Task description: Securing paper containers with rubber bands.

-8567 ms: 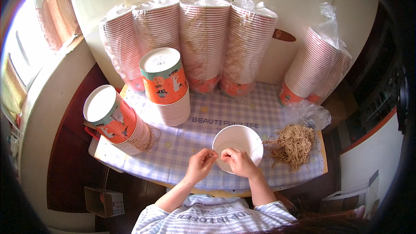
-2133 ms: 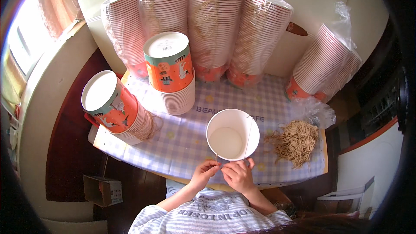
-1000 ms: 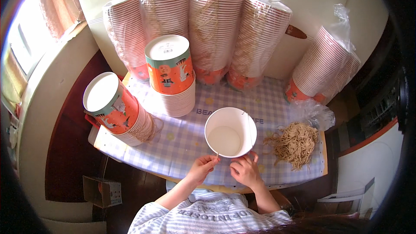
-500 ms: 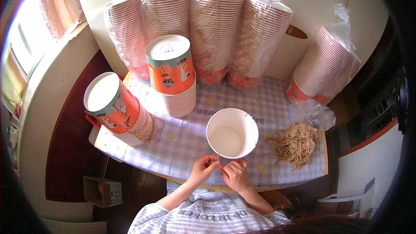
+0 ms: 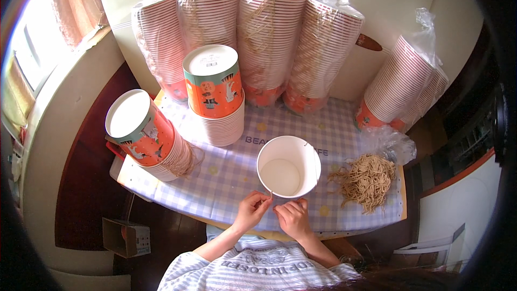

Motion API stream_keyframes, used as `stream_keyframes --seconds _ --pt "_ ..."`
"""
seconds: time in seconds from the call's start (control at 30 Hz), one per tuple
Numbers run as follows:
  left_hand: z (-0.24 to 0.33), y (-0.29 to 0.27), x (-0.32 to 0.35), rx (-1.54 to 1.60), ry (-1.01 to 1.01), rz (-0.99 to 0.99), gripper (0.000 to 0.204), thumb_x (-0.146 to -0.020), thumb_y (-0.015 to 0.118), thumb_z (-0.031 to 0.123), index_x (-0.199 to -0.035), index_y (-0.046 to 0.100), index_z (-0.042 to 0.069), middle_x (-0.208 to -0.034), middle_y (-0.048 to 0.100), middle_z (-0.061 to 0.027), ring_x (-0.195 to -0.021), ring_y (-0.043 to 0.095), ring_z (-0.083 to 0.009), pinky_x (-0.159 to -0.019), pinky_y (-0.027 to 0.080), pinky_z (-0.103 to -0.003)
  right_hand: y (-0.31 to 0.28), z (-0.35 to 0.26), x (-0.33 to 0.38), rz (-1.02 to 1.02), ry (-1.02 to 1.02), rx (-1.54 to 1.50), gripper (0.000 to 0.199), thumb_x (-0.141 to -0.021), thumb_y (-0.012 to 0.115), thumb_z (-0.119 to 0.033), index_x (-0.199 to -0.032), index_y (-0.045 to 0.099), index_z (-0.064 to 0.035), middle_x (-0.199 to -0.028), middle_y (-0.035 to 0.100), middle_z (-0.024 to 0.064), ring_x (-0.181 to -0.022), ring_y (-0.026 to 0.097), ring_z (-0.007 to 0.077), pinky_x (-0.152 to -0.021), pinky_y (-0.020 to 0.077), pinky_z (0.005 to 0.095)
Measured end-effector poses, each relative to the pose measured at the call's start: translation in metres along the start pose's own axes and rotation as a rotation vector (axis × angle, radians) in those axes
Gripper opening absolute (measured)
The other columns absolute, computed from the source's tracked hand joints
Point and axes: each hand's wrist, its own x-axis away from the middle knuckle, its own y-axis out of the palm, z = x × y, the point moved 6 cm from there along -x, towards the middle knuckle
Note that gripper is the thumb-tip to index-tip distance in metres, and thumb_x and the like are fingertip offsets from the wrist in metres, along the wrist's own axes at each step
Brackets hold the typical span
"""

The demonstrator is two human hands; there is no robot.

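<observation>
- Tub [image 5: 288, 166], white inside, one: on the checked cloth [image 5: 237, 183], mouth up, left of the twine [image 5: 369, 182], near rim just above our hands.
- Cord [image 5: 271, 194], thin, tan: short length showing at the tub's near rim.
- Left hand [image 5: 251, 208], ours: thumb and forefinger closed in a pinch on the cord, remaining fingers curled.
- Right hand [image 5: 293, 218], ours: just beside the left, below the rim, fingers partly bent; whether it has hold of anything, we cannot tell.
- Handling, in our judgement: best to keep the left pinch close to the rim, so the cord has little room to slip.
- Also advised: work the right fingertips near that pinch, and draw the cord gently along the line it leaves the rim, since a hard sideways pull may bend the wall or tip the tub.
- Changes, against the earliest frame: our hands are over the tub's mouth then; now they sit outside, below its near rim, and the floor of the tub shows.
- Changes, against a second ago: our right hand is in from the rim's right side, closer to the left.
- Unchanged: twine, still heaped at right.
</observation>
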Motion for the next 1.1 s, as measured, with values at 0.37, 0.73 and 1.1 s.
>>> stream_keyframes --seconds 0.37,0.73,1.1 --pt "0.005 0.0 -0.008 0.133 0.042 0.079 0.008 -0.084 0.057 0.008 -0.083 0.056 0.0 -0.074 0.051 0.0009 -0.062 0.044 -0.0036 -0.053 0.036 -0.018 -0.004 -0.007 -0.005 0.016 -0.063 0.046 0.004 -0.068 0.058 -0.012 -0.069 0.059 -0.0154 -0.059 0.052 -0.0049 -0.062 0.053 0.0105 -0.067 0.034 0.0323" --pt "0.004 -0.003 -0.012 0.124 -0.002 0.099 0.007 -0.082 0.058 0.006 -0.082 0.056 0.0 -0.074 0.05 -0.0002 -0.061 0.046 -0.0038 -0.052 0.037 -0.018 0.0 -0.01 -0.001 -0.096 -0.168 0.049 0.008 -0.066 0.054 -0.013 -0.069 0.061 -0.0145 -0.058 0.052 -0.0042 -0.062 0.052 0.012 -0.063 0.0367 0.0311" --pt "0.025 -0.006 -0.014 -0.137 0.093 0.118 0.008 -0.079 0.059 0.005 -0.078 0.053 0.0 -0.072 0.049 -0.0078 -0.058 0.048 -0.0123 -0.051 0.039 -0.024 0.001 -0.015 -0.003 -0.209 -0.257 0.083 0.009 -0.067 0.054 -0.012 -0.067 0.062 -0.015 -0.056 0.051 -0.0037 -0.061 0.052 0.0115 -0.063 0.0357 0.0313"
